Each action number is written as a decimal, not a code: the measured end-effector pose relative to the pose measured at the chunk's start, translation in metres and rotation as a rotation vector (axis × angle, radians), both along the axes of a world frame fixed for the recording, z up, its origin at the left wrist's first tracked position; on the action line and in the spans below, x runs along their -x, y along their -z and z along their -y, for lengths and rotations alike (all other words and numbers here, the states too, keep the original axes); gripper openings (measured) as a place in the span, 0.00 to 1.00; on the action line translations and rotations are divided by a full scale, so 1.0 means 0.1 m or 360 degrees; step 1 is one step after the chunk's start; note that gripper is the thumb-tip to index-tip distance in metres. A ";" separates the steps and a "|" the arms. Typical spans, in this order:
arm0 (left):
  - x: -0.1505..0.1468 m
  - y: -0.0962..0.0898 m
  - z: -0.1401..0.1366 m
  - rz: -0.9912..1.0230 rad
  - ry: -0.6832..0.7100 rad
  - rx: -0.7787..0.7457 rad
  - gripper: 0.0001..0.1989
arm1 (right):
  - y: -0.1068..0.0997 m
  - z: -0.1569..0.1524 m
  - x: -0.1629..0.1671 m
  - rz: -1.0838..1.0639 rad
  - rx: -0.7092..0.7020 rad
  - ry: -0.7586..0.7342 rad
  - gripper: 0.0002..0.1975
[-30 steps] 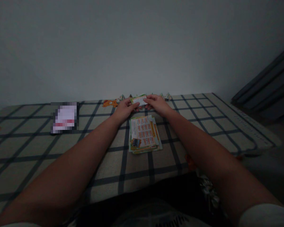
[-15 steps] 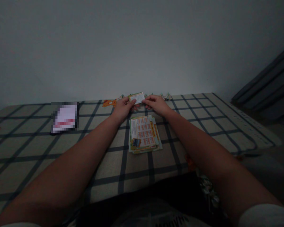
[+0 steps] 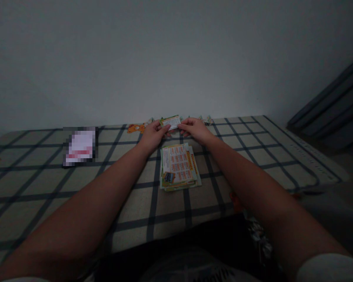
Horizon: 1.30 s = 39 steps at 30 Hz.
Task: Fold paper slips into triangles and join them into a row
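Note:
Between my two hands, near the far edge of the table, a small printed card with a green and orange border is held up at a tilt. My left hand pinches its left side, thumb on the near face. At the card's right edge, the thumb and fingers of my right hand are closed on it. Closer to me lies a stack of printed cards, slightly askew, its top sheet showing rows of orange and white blocks. The small print is too dim to read.
A checked tablecloth with a bear figure covers the table. On the left lies a blurred-out, phone-like object. A pale wall rises behind, and a dark curtain hangs at the right.
The card between my hands has tilted slightly, its top edge a little lower. Both hands keep nearly the same place, and the stack has not moved.

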<state>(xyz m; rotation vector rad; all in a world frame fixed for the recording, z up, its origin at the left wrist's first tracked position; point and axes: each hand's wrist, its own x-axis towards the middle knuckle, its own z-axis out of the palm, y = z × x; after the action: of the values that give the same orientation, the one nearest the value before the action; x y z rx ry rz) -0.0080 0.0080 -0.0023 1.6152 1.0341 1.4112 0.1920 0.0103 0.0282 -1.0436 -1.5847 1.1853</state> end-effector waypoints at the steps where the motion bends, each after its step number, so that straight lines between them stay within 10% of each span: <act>1: 0.00 -0.01 0.01 -0.0003 0.0005 -0.0004 0.18 | 0.00 0.00 0.00 -0.0018 0.0014 -0.0001 0.06; 23: -0.03 -0.05 0.13 -0.0197 0.0046 0.0037 0.16 | 0.03 -0.05 -0.02 0.0034 -0.0285 0.0101 0.10; 39: -0.02 -0.12 0.17 -0.0526 -0.0297 -0.0408 0.15 | 0.02 0.04 0.02 0.0271 -0.0719 0.0033 0.08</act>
<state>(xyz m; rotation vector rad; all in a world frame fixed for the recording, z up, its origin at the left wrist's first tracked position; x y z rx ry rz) -0.0057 -0.0089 0.0097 2.0332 1.2594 1.4779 0.1903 0.0067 0.0267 -0.8738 -1.8577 0.6871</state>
